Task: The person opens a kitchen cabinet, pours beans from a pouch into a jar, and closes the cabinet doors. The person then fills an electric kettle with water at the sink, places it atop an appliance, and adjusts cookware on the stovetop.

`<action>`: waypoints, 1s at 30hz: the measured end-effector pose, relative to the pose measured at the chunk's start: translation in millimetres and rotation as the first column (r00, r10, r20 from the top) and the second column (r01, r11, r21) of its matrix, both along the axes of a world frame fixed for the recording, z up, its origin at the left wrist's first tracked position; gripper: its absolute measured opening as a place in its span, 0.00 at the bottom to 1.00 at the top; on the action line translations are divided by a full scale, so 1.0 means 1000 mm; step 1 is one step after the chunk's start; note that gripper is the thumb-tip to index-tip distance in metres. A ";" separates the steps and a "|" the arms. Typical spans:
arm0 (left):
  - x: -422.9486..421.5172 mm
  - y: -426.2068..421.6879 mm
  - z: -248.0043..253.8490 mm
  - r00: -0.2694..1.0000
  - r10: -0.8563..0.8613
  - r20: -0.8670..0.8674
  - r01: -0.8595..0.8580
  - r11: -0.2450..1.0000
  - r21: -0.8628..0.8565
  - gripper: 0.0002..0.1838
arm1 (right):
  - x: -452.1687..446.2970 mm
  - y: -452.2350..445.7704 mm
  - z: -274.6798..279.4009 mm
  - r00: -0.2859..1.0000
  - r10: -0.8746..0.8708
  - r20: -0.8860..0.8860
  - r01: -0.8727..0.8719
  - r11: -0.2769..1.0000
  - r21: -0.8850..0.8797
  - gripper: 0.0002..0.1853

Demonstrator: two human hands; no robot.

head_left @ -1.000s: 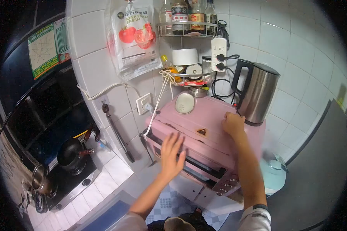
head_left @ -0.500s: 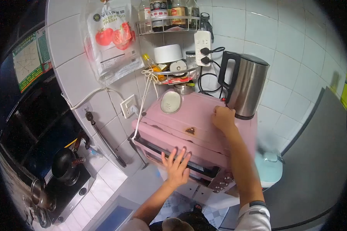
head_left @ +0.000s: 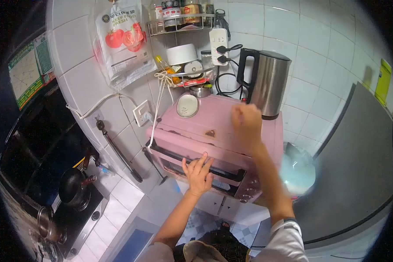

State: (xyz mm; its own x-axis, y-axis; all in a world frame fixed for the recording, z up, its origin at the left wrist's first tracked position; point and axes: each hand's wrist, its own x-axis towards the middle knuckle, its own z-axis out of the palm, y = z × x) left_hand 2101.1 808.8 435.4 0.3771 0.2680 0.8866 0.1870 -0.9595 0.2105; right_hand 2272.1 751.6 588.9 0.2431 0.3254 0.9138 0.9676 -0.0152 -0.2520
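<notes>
A pink toaster oven [head_left: 183,142] with worn, chipped spots fills the middle of the head view. My left hand [head_left: 199,177] lies with fingers apart against the oven's front, its fingertips over the black door handle [head_left: 229,174]. Above the oven's top, my right hand [head_left: 247,124] is curled closed and smeared by motion; whether anything is inside it is hidden. Just behind and right of that hand stands a steel electric kettle [head_left: 273,83] with a black handle. A pale oval dish [head_left: 187,106] sits at the oven's back left.
A corner rack [head_left: 192,78] holds jars and bottles, beside a power strip [head_left: 218,46] with two black plugs. On the right are a mint-coloured appliance [head_left: 298,170] and a large grey panel [head_left: 353,174]. A dark pan [head_left: 73,185] stands on the stove at left.
The view has shifted, so the scene sits higher and further left. My right hand has lifted slightly off the oven top beside the kettle base. My left hand stays at the door handle.
</notes>
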 end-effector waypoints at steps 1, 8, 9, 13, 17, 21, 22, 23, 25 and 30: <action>-0.001 0.000 0.001 1.000 0.000 -0.019 0.000 1.000 0.000 0.21 | -0.016 -0.010 -0.010 0.999 -0.036 0.016 0.037 0.997 -0.064 0.05; -0.009 -0.003 0.003 0.995 -0.036 -0.095 0.032 0.999 -0.037 0.23 | -0.107 -0.082 -0.137 0.990 -0.114 0.078 0.129 0.965 -0.227 0.25; -0.010 -0.006 0.001 0.995 -0.039 -0.089 0.036 0.999 -0.035 0.23 | -0.112 -0.088 -0.159 0.988 -0.135 0.080 0.151 0.955 -0.255 0.26; -0.017 -0.014 -0.019 0.994 -0.055 -0.097 0.046 0.995 -0.092 0.26 | -0.132 -0.119 -0.200 0.969 -0.201 0.143 0.236 0.925 -0.298 0.30; -0.034 -0.030 -0.046 0.983 -0.109 -0.149 0.086 0.984 -0.154 0.31 | -0.137 -0.152 -0.263 0.947 -0.187 -0.260 0.027 0.854 -0.519 0.24; -0.071 -0.053 -0.104 0.910 -0.128 -0.395 0.043 0.975 -0.216 0.32 | -0.128 -0.202 -0.374 0.654 -0.187 -0.733 -0.619 0.426 -0.660 0.23; -0.085 -0.060 -0.126 0.856 -0.190 -0.480 0.053 0.958 -0.283 0.33 | -0.130 -0.215 -0.390 0.500 -0.224 -0.837 -0.793 0.271 -0.546 0.24; -0.100 -0.066 -0.147 0.796 -0.245 -0.554 0.050 0.938 -0.344 0.34 | -0.137 -0.232 -0.400 0.374 -0.152 -0.915 -0.880 0.253 -0.402 0.25; -0.143 -0.087 -0.188 0.580 -0.298 -0.758 -0.140 0.880 -0.453 0.36 | -0.145 -0.254 -0.406 0.111 -0.034 -0.993 -0.978 0.174 -0.115 0.26; -0.246 -0.114 -0.342 0.246 -0.548 -0.800 -0.680 0.490 -0.545 0.36 | -0.136 -0.269 -0.398 0.018 -0.164 -0.986 -0.991 0.127 -0.039 0.26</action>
